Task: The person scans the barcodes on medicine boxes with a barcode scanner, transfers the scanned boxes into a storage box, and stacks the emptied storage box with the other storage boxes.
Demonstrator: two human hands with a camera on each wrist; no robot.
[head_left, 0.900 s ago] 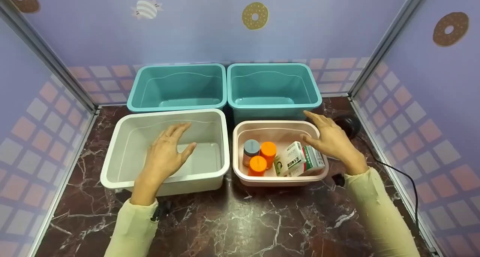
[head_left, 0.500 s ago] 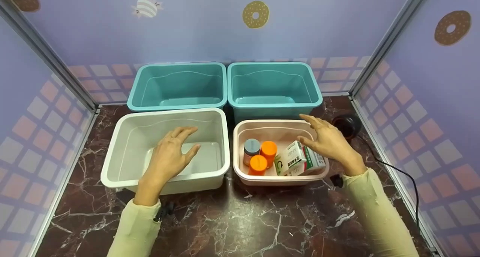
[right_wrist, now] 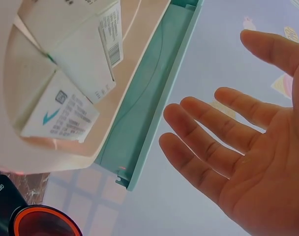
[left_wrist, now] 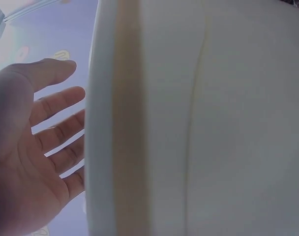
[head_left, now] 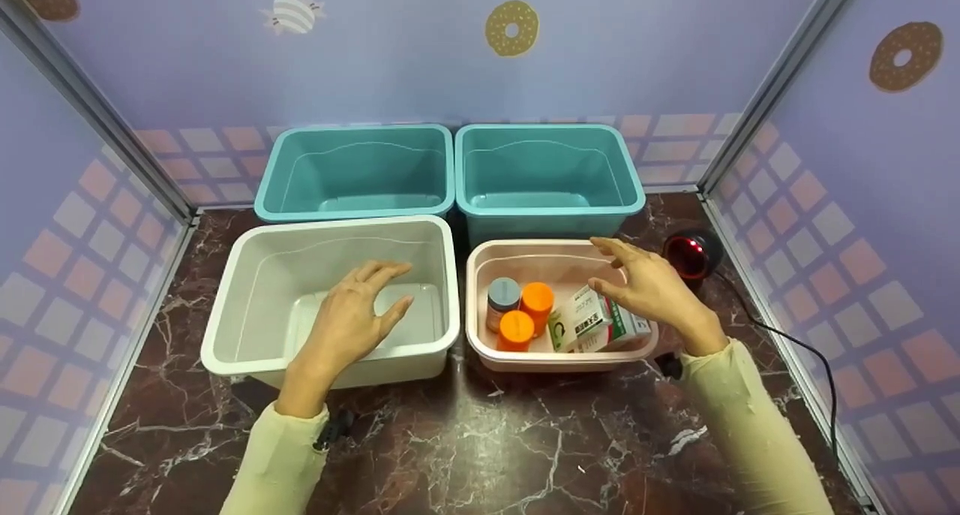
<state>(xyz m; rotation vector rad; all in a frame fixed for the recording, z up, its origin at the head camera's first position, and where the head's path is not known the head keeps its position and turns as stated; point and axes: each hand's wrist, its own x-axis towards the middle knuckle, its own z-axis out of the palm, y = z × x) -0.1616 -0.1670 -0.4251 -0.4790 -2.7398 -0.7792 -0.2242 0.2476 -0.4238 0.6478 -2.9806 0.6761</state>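
My left hand (head_left: 346, 321) hovers over the white bin (head_left: 225, 305), fingers spread and holding nothing; in the left wrist view the hand (left_wrist: 36, 142) shows beside the bin's pale wall (left_wrist: 238, 123). Over the right side of the pink bin (head_left: 562, 359) is my right hand (head_left: 651, 286), empty, its fingers loosely extended. That bin holds a grey-capped bottle (head_left: 503, 296), two orange bottles (head_left: 537, 302) and medicine boxes (head_left: 585, 316) leaning together, partly hidden by the hand. The right wrist view shows the boxes (right_wrist: 66, 110) and the empty palm (right_wrist: 238, 147).
Two teal bins (head_left: 356, 216) (head_left: 551, 212) stand side by side at the back. A black scanner-like device (head_left: 691, 254), glowing red, sits right of the pink bin, with its cable (head_left: 806, 344) running along the right wall. Dark marbled tabletop (head_left: 510, 440) lies in front.
My left hand has moved rightward over the white bin. My right hand has shifted slightly left and down. The black device now glows red.
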